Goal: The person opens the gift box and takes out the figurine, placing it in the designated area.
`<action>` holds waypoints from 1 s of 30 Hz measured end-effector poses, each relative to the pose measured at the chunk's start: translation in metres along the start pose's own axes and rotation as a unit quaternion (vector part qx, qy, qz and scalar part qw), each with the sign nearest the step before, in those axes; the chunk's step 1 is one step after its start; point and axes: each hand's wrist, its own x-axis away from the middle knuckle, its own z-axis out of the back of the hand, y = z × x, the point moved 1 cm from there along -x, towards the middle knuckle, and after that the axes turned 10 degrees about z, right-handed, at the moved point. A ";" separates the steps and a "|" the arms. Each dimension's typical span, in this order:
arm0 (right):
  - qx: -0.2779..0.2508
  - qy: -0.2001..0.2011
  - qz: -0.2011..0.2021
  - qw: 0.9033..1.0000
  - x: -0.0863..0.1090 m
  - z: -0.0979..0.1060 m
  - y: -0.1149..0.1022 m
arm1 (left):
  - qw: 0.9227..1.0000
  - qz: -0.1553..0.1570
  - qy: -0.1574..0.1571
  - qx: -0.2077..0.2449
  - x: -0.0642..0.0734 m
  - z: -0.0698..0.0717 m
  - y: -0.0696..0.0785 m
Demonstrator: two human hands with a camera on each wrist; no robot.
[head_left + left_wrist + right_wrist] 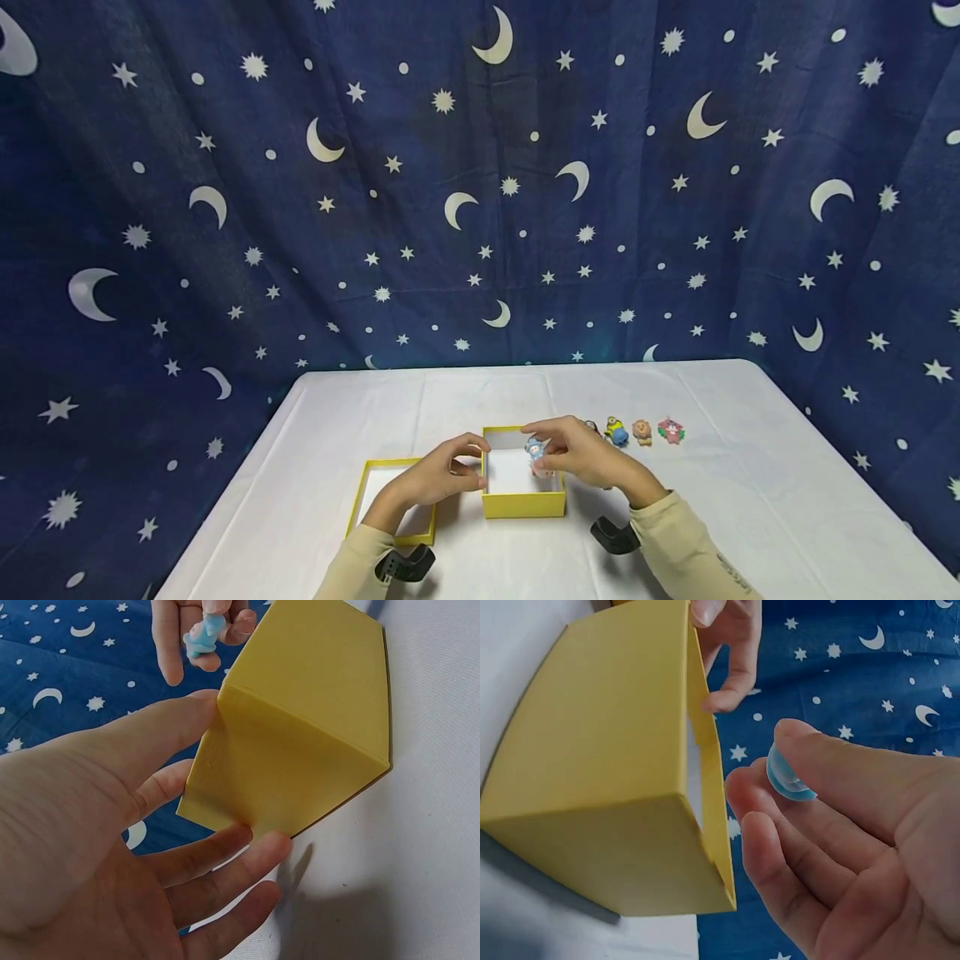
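A yellow box (523, 505) with a white inside stands upright on the table, its top uncovered. My left hand (442, 473) is at its left side; in the left wrist view the thumb and some fingertips touch the yellow wall (300, 750). Over the box's right part, my right hand (581, 454) pinches a small light-blue figurine (534, 447) between thumb and fingers. The figurine (204, 636) hangs above the rim in the left wrist view. Fingers hide much of it in the right wrist view. A pinkish shape below it is too small to tell.
Left of the box lies a shallow yellow lid (362, 492), inside up, partly behind my left arm. To the right stand a yellow-and-blue figurine (617, 432), an orange-tan one (642, 432) and a pink-and-green one (671, 430). Another is mostly hidden behind my right hand.
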 end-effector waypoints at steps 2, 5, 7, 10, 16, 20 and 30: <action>0.015 0.006 -0.002 1.000 0.001 0.003 0.000 | 1.000 -0.001 -0.002 0.001 0.000 0.000 0.001; 0.027 0.020 0.005 0.999 0.002 0.007 -0.001 | 1.000 -0.002 -0.002 0.001 0.000 0.001 0.002; 0.032 0.035 0.012 0.999 0.002 0.009 -0.001 | 1.000 -0.002 -0.003 0.002 0.000 0.001 0.002; 0.038 0.057 0.018 0.997 0.005 0.011 -0.004 | 1.000 0.000 -0.003 0.003 0.000 0.001 0.001; 0.012 0.080 0.000 0.997 0.009 0.016 -0.010 | 1.000 0.004 -0.004 0.006 0.001 0.000 0.000; -0.027 0.089 -0.019 0.995 0.010 0.020 -0.010 | 1.000 0.003 -0.005 0.006 0.002 0.000 0.000; 0.039 0.124 0.002 0.992 0.017 0.034 -0.014 | 1.000 0.000 -0.007 0.010 0.000 0.001 0.000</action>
